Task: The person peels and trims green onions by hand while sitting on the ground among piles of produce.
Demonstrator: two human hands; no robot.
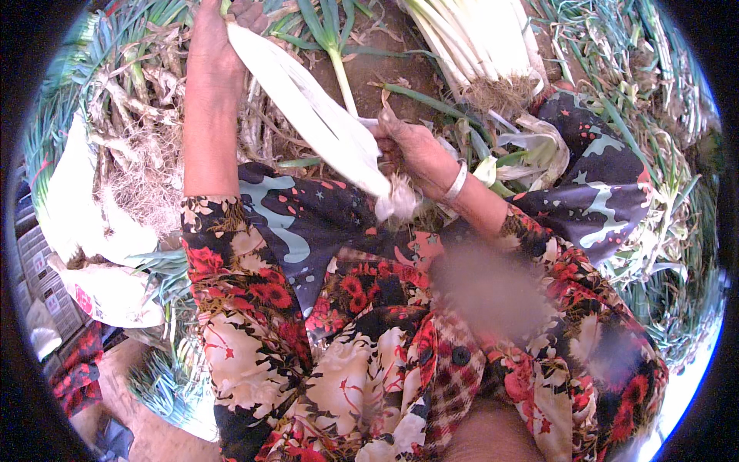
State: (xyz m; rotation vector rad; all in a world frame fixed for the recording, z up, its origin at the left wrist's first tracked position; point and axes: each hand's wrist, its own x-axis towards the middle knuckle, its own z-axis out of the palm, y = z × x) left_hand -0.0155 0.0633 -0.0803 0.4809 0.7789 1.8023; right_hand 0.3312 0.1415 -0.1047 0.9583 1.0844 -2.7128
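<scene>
My left hand grips the upper end of a thick white leek or large scallion stalk, near the picture's top edge. The stalk slants down to the right, its root end above my lap. Close to that lower end is my right hand, thumb and fingertips pinched together on a thin pale strip of leaf sheath, with a bracelet at the wrist. Between the hands, a slimmer green-topped stalk lies behind the white one.
Peeled white stalks with roots lie in a bundle at the top. Unpeeled rooted stalks are heaped at the left, beside a white plastic bag. Stripped leaves and green stalks lie at the right.
</scene>
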